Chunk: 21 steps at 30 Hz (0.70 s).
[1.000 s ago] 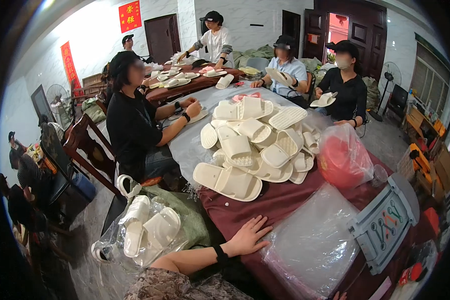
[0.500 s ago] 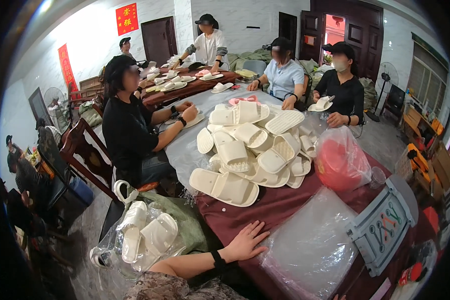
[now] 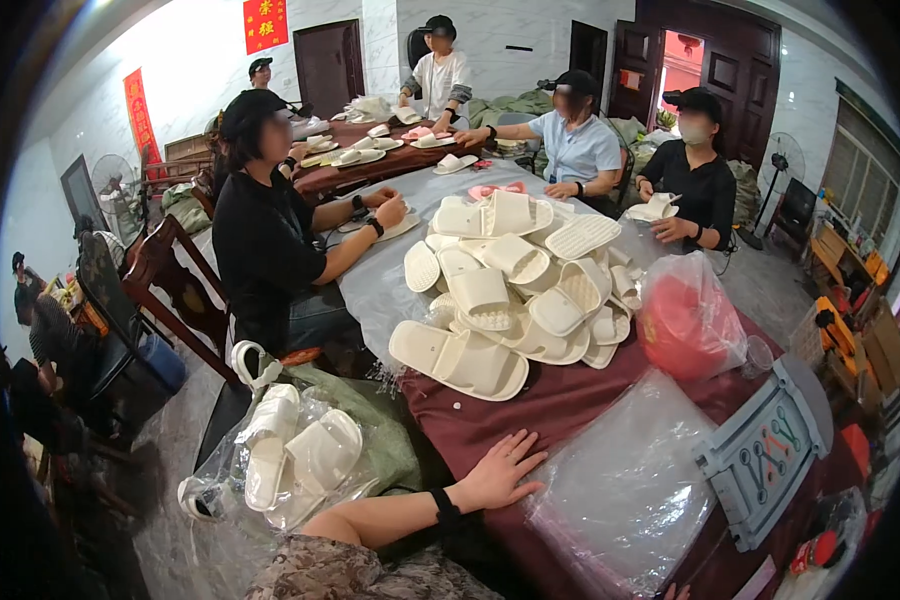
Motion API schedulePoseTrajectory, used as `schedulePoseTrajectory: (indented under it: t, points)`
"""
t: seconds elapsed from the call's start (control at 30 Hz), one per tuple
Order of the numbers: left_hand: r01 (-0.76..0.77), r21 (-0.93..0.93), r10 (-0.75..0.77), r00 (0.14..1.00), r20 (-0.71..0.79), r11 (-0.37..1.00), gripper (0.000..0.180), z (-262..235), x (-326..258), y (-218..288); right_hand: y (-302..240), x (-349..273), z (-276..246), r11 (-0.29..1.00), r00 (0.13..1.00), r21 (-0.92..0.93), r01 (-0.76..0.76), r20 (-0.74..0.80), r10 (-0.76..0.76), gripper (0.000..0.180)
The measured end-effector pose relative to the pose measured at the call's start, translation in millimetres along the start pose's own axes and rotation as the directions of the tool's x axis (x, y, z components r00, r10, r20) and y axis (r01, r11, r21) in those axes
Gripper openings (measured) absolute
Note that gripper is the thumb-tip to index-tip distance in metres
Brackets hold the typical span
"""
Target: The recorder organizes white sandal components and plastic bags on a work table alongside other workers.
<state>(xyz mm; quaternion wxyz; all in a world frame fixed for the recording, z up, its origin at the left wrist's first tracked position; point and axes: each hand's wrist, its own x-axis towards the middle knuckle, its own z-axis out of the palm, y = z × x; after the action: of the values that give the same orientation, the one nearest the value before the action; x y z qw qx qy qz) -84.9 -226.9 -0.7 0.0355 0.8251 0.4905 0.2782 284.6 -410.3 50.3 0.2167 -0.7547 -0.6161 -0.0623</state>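
Right now my left hand (image 3: 500, 472) lies flat and empty on the maroon tablecloth (image 3: 570, 400) beside the clear bags (image 3: 630, 490), which could slide off if nudged.

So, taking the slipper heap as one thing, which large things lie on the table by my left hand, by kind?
Heap of white slippers: 1
Red basin in a clear bag: 1
Stack of clear bags: 1
Grey plastic tray: 1
Total: 4
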Motion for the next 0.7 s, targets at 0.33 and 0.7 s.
schedulePoseTrajectory:
  t: [0.33, 0.7]
  points:
    - [0.014, -0.001, -0.014, 1.000, 0.023, 1.000, 0.058, -0.8, 1.2, 3.3, 0.2, 0.8, -2.0, 1.000, 1.000, 0.005, 0.008, -0.018, -0.008, 0.064]
    - [0.027, -0.019, -0.025, 0.997, 0.066, 0.999, 0.059, -4.1, 3.5, -0.6, -0.1, 4.3, 0.2, 0.998, 0.998, -0.031, 0.059, -0.020, -0.059, 0.062]
